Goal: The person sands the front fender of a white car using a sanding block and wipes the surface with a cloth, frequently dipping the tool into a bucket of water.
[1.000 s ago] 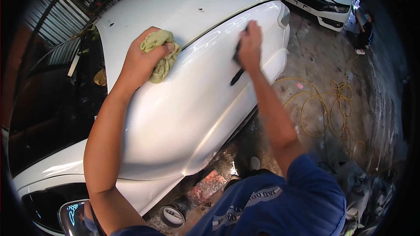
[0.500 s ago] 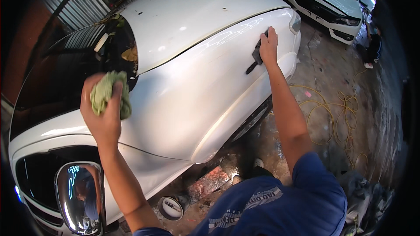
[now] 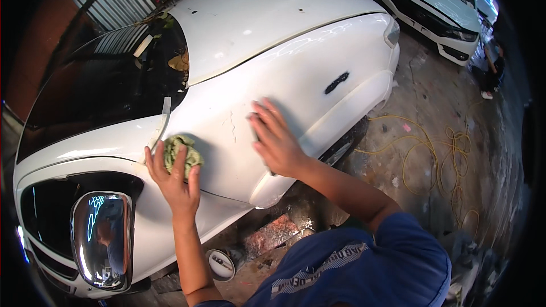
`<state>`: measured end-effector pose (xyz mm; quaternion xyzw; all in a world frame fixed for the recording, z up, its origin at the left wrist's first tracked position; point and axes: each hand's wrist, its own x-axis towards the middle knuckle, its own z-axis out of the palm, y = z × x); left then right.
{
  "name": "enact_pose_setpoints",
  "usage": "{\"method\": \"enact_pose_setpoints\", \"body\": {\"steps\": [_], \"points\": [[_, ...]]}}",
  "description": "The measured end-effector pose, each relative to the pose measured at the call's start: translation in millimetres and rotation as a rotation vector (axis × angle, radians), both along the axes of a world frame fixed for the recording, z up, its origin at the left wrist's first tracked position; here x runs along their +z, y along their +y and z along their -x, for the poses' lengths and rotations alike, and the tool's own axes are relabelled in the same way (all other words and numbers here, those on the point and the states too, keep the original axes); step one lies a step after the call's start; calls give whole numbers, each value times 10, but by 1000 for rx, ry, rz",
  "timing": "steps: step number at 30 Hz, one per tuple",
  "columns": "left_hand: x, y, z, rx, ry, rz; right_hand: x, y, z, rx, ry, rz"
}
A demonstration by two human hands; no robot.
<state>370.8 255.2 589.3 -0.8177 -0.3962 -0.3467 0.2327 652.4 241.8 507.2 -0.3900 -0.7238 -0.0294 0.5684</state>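
A white car's front fender (image 3: 227,153) fills the middle of the view. My left hand (image 3: 176,185) holds a crumpled pale green cloth (image 3: 185,156) against the fender beside the windshield corner, fingers bent over it. My right hand (image 3: 278,142) lies over a thin dark grey pad (image 3: 254,120) and presses it to the fender; only the pad's edges show past the fingers and palm, and the hand is slightly blurred. Farther forward on the fender is a long black opening (image 3: 336,83). A thin wavy line marks the paint between my hands.
A chrome side mirror (image 3: 103,244) juts out at lower left. On the floor lie a yellow hose (image 3: 432,148), a reddish block (image 3: 273,233) and a round white container (image 3: 220,264). Another white car (image 3: 435,14) stands at upper right, with a person (image 3: 490,68) crouching near it.
My right hand has slid back along the fender with the pad, uncovering the black opening. My left hand has brought the cloth down onto the panel, to the right and nearer.
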Motion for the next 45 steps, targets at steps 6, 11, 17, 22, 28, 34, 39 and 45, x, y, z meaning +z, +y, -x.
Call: {"method": "enact_pose_setpoints", "body": {"steps": [6,11,17,22,28,34,39,45], "points": [[-342,267,-985,-33,-166,-186,-915,-955,-1632,-195,42,291],[-393,523,-2332,-56,-155,-242,-1381,-1712,-2954,-343,221,481],[-410,889,-4253,-161,-39,-128,-1267,-2280,-4371,-464,303,601],[-558,1194,-5567,-251,50,-118,-1206,-2770,-5256,-660,330,513],[-728,1468,-6862,-360,138,-47,-1430,-3583,-5748,-937,393,473],[-867,1578,-7674,-409,55,45,-1596,-4013,-6192,-1089,424,577],[-1087,1127,-7868,-502,-420,186,-1449,-3355,-6788,-958,459,668],[-1858,222,-8686,-698,-506,1209,-878,-1817,-7534,-512,113,655]]}}
